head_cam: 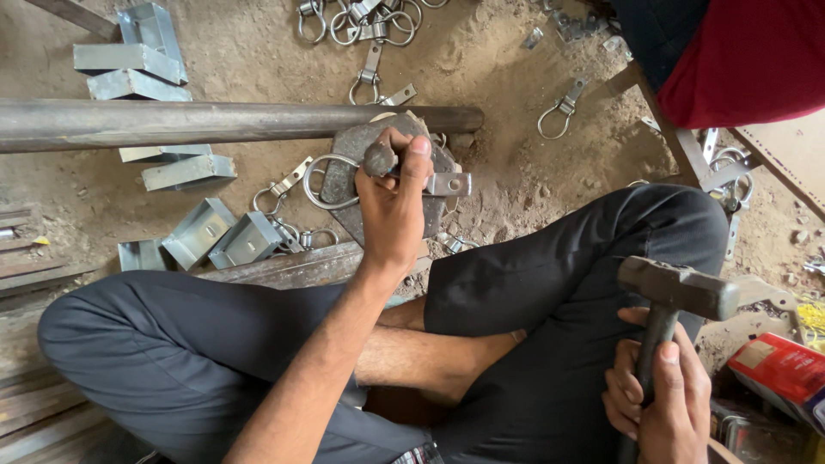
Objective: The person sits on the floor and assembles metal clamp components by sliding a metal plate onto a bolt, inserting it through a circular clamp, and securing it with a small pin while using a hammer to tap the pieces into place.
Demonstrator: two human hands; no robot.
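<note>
My left hand (391, 206) grips a short steel punch (379, 158), its rounded head showing above the fingers. The punch stands on a metal ring-and-plate clamp (331, 178) that lies on a flat dark steel block (344, 185) on the sandy ground. The clamp's flat tab with a hole (449, 184) sticks out to the right of my fingers. My right hand (657, 395) holds a hammer by its handle at the lower right, beside my knee. The dark hammer head (679, 288) is raised, well apart from the punch.
A long steel pipe (215, 123) lies across the ground behind the block. Bent metal brackets (198, 234) sit to the left. Several finished ring clamps (365, 21) lie at the top. My crossed legs in dark trousers (559, 283) fill the foreground. A red box (782, 374) is at right.
</note>
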